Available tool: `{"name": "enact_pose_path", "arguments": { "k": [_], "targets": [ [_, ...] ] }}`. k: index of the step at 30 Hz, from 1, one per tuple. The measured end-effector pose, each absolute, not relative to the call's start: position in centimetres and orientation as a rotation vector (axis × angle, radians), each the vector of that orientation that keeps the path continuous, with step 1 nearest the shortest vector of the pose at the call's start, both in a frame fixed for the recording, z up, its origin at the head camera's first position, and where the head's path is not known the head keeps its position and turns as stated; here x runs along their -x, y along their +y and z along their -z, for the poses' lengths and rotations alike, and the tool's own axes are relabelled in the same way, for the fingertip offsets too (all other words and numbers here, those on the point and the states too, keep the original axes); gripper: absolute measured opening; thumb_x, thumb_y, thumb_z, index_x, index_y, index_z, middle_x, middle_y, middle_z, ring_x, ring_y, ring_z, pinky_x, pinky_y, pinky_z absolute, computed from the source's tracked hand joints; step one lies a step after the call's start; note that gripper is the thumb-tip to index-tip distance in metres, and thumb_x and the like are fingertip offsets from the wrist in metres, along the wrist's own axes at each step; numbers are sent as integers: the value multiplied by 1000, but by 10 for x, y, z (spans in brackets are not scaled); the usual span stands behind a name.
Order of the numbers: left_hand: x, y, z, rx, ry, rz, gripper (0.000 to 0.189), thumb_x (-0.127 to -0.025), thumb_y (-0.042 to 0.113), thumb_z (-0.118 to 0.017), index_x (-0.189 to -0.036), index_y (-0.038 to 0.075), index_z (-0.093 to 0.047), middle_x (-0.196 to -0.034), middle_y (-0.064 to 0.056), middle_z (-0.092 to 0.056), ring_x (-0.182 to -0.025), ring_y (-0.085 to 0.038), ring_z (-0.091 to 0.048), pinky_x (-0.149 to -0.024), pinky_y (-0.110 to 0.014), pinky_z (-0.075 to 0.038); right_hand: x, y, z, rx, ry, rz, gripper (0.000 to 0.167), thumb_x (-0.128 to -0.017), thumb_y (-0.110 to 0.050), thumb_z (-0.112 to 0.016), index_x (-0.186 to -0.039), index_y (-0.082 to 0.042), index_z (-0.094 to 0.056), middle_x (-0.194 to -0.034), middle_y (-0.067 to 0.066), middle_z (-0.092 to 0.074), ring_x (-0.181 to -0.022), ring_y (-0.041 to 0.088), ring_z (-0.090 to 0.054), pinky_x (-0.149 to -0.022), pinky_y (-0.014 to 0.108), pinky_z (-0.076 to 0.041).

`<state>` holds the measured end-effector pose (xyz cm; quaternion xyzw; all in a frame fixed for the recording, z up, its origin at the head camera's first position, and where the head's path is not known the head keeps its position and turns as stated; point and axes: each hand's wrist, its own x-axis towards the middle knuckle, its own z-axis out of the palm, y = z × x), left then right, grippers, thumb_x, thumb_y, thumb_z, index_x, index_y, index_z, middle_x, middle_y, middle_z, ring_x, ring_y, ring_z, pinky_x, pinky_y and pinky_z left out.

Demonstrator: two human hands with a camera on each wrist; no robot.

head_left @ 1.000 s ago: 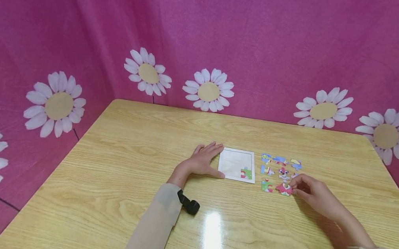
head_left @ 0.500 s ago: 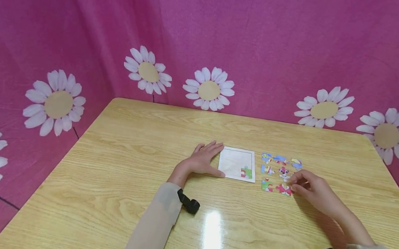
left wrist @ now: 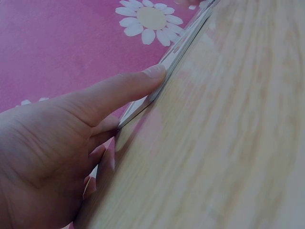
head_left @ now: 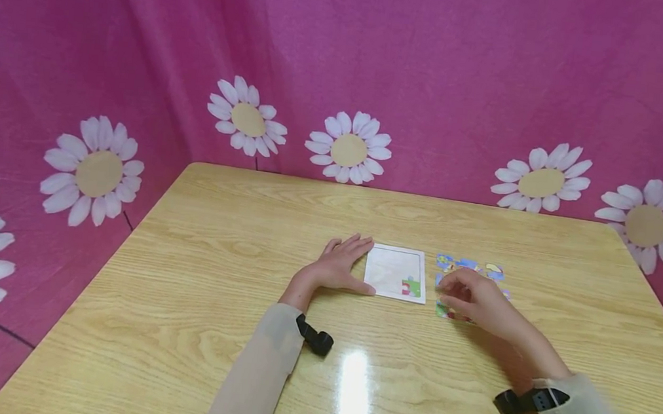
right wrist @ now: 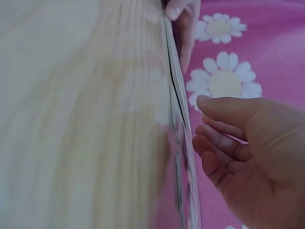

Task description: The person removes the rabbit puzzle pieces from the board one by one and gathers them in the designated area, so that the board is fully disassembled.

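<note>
A white square puzzle tray [head_left: 388, 268] lies on the table, with one green and red jigsaw piece [head_left: 414, 286] in its lower right corner. My left hand [head_left: 335, 268] spans the tray's left side with straight fingers; in the left wrist view its thumb [left wrist: 128, 88] rests on the tray's corner. My right hand [head_left: 485, 306] hovers over the loose pieces right of the tray. Its fingers are loosely bent, and the right wrist view shows nothing between thumb and fingertips. Blue pieces [head_left: 494, 271] and a green piece [head_left: 443, 311] show around it; others are hidden beneath.
The wooden table [head_left: 234, 238] runs back to a pink curtain [head_left: 437, 78] printed with daisies. A black strap device [head_left: 315, 338] sits on the left wrist, another wrist device [head_left: 533, 401] on the right.
My right hand touched a red piece at the lower right of the loose group, let it go, and has moved left over the pieces. The left hand has stayed on the tray.
</note>
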<state>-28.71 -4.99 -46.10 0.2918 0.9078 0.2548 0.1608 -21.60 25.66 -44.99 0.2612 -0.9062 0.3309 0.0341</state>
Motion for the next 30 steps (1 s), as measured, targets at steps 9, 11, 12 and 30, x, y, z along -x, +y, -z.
{"name": "enact_pose_path", "arguments": {
  "k": [9, 11, 12, 30],
  "targets": [
    [287, -50, 460, -831, 2596, -726, 100, -81, 52, -73, -158, 17, -19, -166, 4, -14, -156, -17, -2, -127, -45, -2, 233, 226, 447, -773, -2944, -1001, 26, -85, -18, -76, -105, -6, -64, -90, 2, -58, -77, 7, -48, -65, 19, -43],
    [287, -49, 460, -827, 2597, -728, 100, -81, 52, -73, -158, 17, -19, -166, 4, -14, -156, -17, -2, -127, -45, -2, 237, 221, 447, -767, -2969, -998, 27, -85, -19, -76, -106, -6, -64, -90, 3, -56, -78, 9, -47, -65, 20, -41],
    [287, -49, 460, -824, 2596, -728, 100, -81, 52, -73, -158, 17, -19, -166, 4, -14, -156, -17, -2, -127, -45, -2, 238, 220, 448, -768, -2975, -990, 27, -85, -19, -76, -107, -6, -65, -90, 3, -56, -78, 10, -46, -65, 20, -40],
    [288, -48, 462, -828, 2620, -699, 101, -80, 53, -73, -158, 17, -19, -166, 4, -14, -156, -16, -3, -126, -44, -3, 247, 214, 449, -770, -3017, -1053, 21, -87, -8, -72, -104, -3, -61, -92, 6, -53, -81, 13, -46, -67, 19, -41]
  ]
}}
